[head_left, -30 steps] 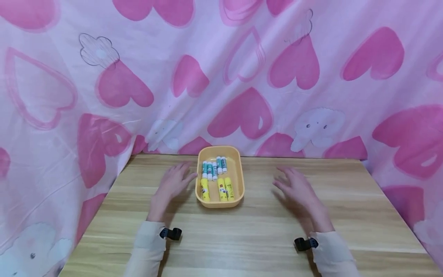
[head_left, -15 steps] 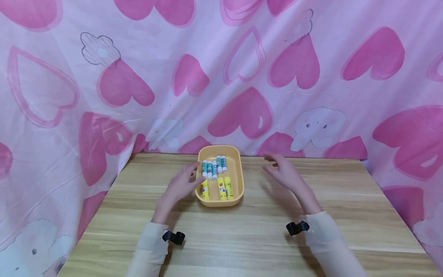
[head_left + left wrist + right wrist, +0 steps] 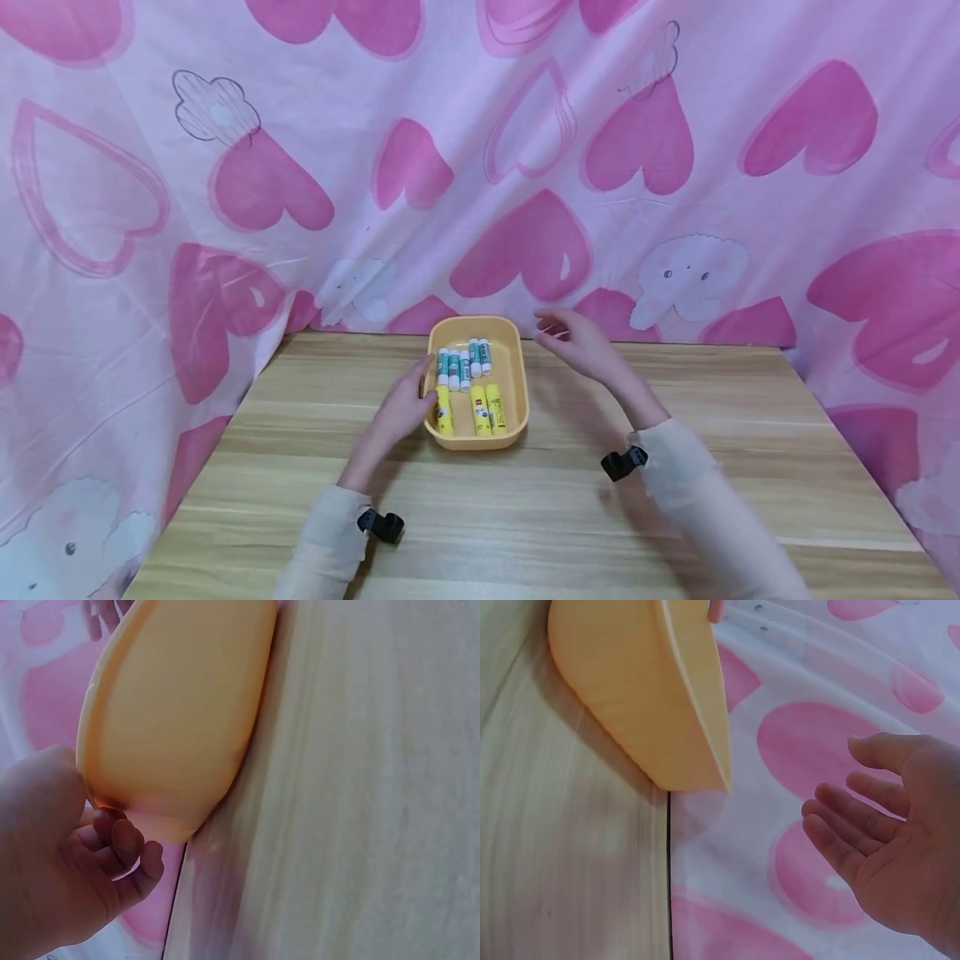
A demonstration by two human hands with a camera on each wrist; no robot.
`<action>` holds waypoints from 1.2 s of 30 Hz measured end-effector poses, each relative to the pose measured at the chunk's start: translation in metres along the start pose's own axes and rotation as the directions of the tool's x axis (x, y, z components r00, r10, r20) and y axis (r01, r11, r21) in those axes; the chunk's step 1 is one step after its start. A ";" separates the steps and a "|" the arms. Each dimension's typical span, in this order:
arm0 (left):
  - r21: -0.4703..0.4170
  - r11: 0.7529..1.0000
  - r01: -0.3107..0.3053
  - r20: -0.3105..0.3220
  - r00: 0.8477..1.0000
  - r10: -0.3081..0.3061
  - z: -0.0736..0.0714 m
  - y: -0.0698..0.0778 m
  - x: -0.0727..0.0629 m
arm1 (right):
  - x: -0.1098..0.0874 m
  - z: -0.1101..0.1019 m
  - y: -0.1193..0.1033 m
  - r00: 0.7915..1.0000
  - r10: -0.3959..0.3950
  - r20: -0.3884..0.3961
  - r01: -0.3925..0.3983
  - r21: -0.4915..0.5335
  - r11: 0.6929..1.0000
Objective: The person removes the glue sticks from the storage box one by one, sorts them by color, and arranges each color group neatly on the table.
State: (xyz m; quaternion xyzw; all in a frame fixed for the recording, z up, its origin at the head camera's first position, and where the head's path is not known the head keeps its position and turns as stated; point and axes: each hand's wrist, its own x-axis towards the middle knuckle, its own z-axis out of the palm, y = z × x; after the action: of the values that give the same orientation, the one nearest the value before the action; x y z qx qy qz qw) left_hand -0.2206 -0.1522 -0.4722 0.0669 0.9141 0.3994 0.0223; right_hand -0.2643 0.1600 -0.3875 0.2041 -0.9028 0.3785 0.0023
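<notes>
A yellow-orange plastic tray (image 3: 480, 443) stands on the table near its back edge. My left hand (image 3: 399, 407) grips the tray's left rim, thumb over the rim; in the left wrist view its fingers (image 3: 127, 844) curl below the rim of the tray (image 3: 187, 697). Off the tray's back right corner hovers my right hand (image 3: 577, 340), holding nothing, its fingers loosely bent and spread in the right wrist view. Inside lie several green-and-white glue sticks (image 3: 454, 369) in the back half. Three yellow glue sticks (image 3: 481, 411) lie toward the front, one partly behind the left thumb.
The wood-grain table (image 3: 495, 525) ends at a pink heart-print cloth (image 3: 517, 150) hanging close behind the tray. A black band with a small camera sits on the left wrist (image 3: 382, 526) and on the right wrist (image 3: 624, 463).
My right hand has moved left and away from me, closer to the tray's back right corner. My left hand has come from beside the tray onto its left rim. The tray stays put.
</notes>
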 end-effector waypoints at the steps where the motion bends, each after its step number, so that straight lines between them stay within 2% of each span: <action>1: -0.005 1.000 0.012 -0.001 1.000 -0.012 0.001 0.000 0.000 | 0.002 0.001 -0.002 1.000 0.010 0.013 -0.010 0.002 1.000; 4: -0.016 0.999 0.040 -0.003 0.999 -0.040 0.002 0.000 0.001 | 0.010 0.005 -0.007 0.998 0.041 0.044 -0.041 -0.004 0.999; 11: -0.034 0.997 0.070 -0.021 0.997 -0.070 0.003 0.003 0.001 | 0.033 0.016 -0.015 0.995 0.022 0.096 -0.022 0.004 1.000; 18: -0.057 0.997 0.060 -0.036 0.997 -0.062 0.003 0.008 0.000 | 0.051 0.025 -0.022 0.989 0.019 0.147 -0.020 0.002 1.000; 22: -0.055 0.997 0.058 -0.043 0.997 -0.060 0.006 0.006 0.001 | 0.058 0.032 -0.025 0.983 0.031 0.181 -0.032 0.004 0.999; 30: -0.081 0.994 0.077 -0.035 0.996 -0.080 0.007 0.006 0.000 | 0.068 0.047 -0.027 0.970 0.084 0.229 -0.103 0.075 0.992; 36: -0.095 0.990 0.106 -0.037 0.993 -0.110 0.007 0.009 -0.003 | 0.074 0.060 -0.024 0.952 0.123 0.281 -0.149 0.073 0.986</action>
State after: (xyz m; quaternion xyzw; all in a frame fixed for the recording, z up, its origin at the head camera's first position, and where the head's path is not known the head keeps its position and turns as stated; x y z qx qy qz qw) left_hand -0.2160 -0.1418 -0.4707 0.0080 0.8970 0.4410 0.0277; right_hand -0.3139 0.0763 -0.4020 0.1919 -0.8876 0.3874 -0.1591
